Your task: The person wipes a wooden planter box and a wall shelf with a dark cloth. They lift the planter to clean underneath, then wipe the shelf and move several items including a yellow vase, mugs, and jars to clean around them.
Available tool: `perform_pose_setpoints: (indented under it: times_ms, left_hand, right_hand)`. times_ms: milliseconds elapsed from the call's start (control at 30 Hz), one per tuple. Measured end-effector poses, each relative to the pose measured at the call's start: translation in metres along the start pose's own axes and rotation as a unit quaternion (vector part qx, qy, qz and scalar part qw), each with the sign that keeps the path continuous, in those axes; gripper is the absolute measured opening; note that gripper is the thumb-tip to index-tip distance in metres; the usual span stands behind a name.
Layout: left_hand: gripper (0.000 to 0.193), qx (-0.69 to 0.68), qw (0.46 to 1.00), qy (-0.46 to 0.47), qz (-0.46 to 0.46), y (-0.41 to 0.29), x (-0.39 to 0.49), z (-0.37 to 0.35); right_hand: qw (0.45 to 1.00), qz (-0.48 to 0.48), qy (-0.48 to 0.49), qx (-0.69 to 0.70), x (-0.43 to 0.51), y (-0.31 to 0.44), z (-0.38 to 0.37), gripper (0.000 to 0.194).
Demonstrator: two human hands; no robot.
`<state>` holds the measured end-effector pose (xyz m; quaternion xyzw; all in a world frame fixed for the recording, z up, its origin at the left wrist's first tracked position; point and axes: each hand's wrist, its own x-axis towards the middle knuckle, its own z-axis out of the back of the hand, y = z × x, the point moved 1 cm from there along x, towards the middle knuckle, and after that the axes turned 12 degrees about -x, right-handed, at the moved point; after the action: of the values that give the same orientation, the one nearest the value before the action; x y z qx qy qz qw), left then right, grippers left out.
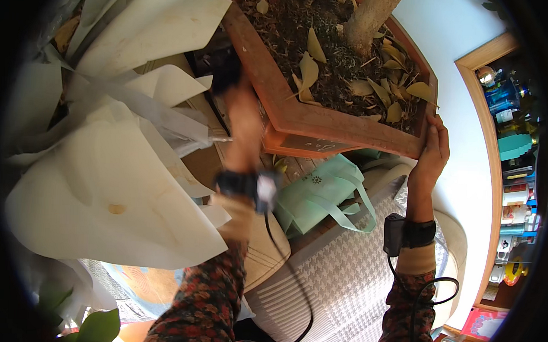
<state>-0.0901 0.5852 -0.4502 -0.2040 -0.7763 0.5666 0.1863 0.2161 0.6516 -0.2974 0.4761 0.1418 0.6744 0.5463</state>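
A large angular terracotta-coloured planter point(348, 128) holds dark soil, fallen yellow-green leaves and a thick plant trunk point(366, 27). My right hand point(433, 142) has its fingers on the planter's right corner, the thumb side against the rim. Along the planter's left side reaches my left hand point(244, 111), blurred; its fingers are lost beside something dark, so what they touch cannot be told. Each wrist wears a black strap with a small device and a cable. Just below the planter lies a mint-green bag point(321, 190) with ribbon-like handles.
Large cream wrapping sheets point(106, 187) fill the left side, close to my left arm. A patterned grey-white cloth point(334, 272) covers the seat below. At the right, a wooden-framed shelf point(495, 178) holds bottles and mugs. Green leaves point(98, 327) show at bottom left.
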Motion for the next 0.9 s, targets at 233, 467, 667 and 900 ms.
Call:
perform_pose_setpoints:
  times_ms: [233, 467, 667, 900]
  left_hand:
    - [0.035, 0.058, 0.994, 0.016, 0.092, 0.045, -0.048, -0.002]
    - [0.032, -0.034, 0.984, -0.042, 0.168, 0.084, 0.033, 0.014]
    - [0.033, -0.215, 0.915, -0.110, 0.322, 0.083, -0.007, 0.011]
    - [0.026, -0.226, 0.891, -0.083, 0.386, 0.035, -0.095, 0.020]
  right_hand:
    - [1.000, 0.002, -0.005, 0.010, 0.000, -0.004, -0.001, 0.026]
    - [0.999, 0.031, -0.028, -0.016, 0.001, -0.003, -0.002, 0.024]
    - [0.998, 0.046, -0.044, -0.023, 0.003, -0.007, -0.004, 0.022]
    - [0.995, 0.048, -0.073, -0.037, 0.001, -0.007, -0.010, 0.019]
